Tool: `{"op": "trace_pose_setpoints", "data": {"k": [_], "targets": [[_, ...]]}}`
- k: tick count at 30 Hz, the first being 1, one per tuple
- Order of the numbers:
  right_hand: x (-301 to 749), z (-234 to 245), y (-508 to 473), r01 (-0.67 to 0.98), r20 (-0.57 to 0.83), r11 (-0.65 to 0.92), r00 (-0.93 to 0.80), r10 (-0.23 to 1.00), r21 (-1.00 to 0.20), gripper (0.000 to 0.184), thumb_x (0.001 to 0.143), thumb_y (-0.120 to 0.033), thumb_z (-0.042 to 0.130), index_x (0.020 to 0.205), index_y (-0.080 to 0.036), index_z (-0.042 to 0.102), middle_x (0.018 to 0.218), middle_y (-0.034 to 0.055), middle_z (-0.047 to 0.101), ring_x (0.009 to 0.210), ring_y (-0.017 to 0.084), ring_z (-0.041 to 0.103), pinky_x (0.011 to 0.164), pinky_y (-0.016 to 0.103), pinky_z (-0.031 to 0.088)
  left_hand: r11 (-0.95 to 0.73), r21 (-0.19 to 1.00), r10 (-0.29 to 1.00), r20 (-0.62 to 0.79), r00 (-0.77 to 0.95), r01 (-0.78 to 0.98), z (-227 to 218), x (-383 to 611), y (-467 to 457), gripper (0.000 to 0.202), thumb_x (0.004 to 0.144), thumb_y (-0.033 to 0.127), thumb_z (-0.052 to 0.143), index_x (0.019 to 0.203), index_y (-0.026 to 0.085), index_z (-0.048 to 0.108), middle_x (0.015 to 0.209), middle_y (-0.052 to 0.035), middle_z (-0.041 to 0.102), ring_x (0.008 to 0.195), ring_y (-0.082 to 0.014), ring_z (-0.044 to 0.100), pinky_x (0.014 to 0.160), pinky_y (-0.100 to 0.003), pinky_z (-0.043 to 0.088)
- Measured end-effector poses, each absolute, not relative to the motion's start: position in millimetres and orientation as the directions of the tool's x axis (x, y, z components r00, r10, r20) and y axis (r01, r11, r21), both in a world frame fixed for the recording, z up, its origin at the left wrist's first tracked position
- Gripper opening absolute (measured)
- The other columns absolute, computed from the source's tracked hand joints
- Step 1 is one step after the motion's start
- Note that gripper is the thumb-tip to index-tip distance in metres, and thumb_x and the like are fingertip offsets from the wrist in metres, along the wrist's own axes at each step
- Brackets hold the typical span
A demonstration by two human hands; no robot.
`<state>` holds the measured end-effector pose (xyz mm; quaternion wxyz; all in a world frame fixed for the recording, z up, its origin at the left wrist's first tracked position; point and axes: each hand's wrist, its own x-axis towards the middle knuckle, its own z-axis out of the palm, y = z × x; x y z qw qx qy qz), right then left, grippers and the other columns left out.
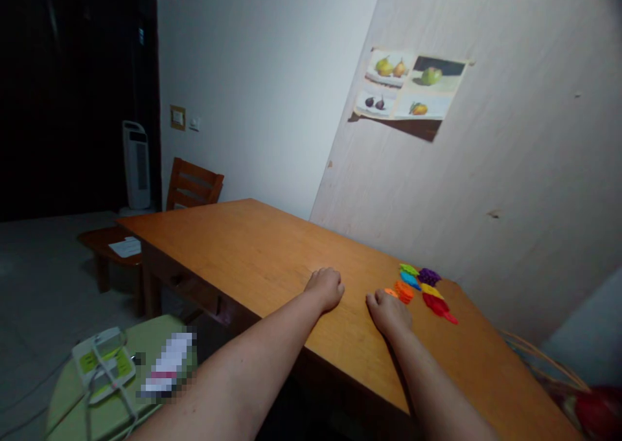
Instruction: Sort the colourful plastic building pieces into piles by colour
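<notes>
Partly, the right hand [390,311] hides bumpy orange pieces [403,291] on the brown wooden tabletop [243,247]; whether it or the left hand [327,289] is clenched, I cannot tell.

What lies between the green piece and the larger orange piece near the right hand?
The blue piece lies between the green piece and the larger orange piece, as the head view shows.

White rectangular paper sheet [407,98] with 4 fruit pictures, upper right; tall white tower-shaped appliance [137,169], middle left.
</notes>
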<state>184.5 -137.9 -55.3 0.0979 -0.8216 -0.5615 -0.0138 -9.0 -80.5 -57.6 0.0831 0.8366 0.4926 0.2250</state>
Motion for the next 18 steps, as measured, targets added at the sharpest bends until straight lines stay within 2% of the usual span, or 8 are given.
{"op": "trace_pose_setpoints", "data": {"k": [7,11,15,18], "targets": [[182,-54,-149,0.932,0.174,-0.327,0.352,0.920,-0.159,0.034,0.093,-0.046,0.055,0.103,-0.018,0.071,0.091,0.0143,0.074,0.082,0.022,0.068,0.066,0.027,0.043,-0.519,0.307,0.847,0.310,0.432,0.797,-57,-8,-84,0.028,0.092,0.035,0.050,0.099,0.019,0.072,0.112,-0.0138,0.071,0.106,-0.0275,0.066,0.091,-0.037,0.051],[182,-55,-159,0.945,0.212,-0.294,0.320,0.923,-0.146,0.030,0.094,-0.043,0.055,0.104,-0.017,0.068,0.100,0.0149,0.072,0.092,0.023,0.066,0.074,0.029,0.043,-0.490,0.299,0.867,0.262,0.423,0.819,-54,-8,-90,0.031,0.093,0.036,0.048,0.107,0.019,0.071,0.115,-0.0148,0.071,0.108,-0.0288,0.066,0.091,-0.038,0.052],[189,-63,-164,0.958,0.237,-0.265,0.285,0.929,-0.113,0.030,0.099,-0.038,0.045,0.099,-0.018,0.067,0.105,0.0134,0.070,0.098,0.024,0.065,0.078,0.030,0.044,-0.444,0.303,0.896,0.176,0.408,0.843,-53,-5,-105,0.037,0.097,0.036,0.042,0.111,0.020,0.072,0.117,-0.0148,0.072,0.109,-0.0279,0.067,0.092,-0.038,0.052],[194,-70,-163,0.960,0.239,-0.270,0.281,0.930,-0.077,0.030,0.098,-0.037,0.045,0.102,-0.017,0.068,0.105,0.0150,0.069,0.102,0.026,0.065,0.081,0.032,0.044,-0.418,0.271,0.908,0.155,0.389,0.867,-56,1,-115,0.039,0.096,0.033,0.043,0.116,0.015,0.072,0.121,-0.0178,0.070,0.114,-0.0289,0.063,0.099,-0.040,0.049]]}}
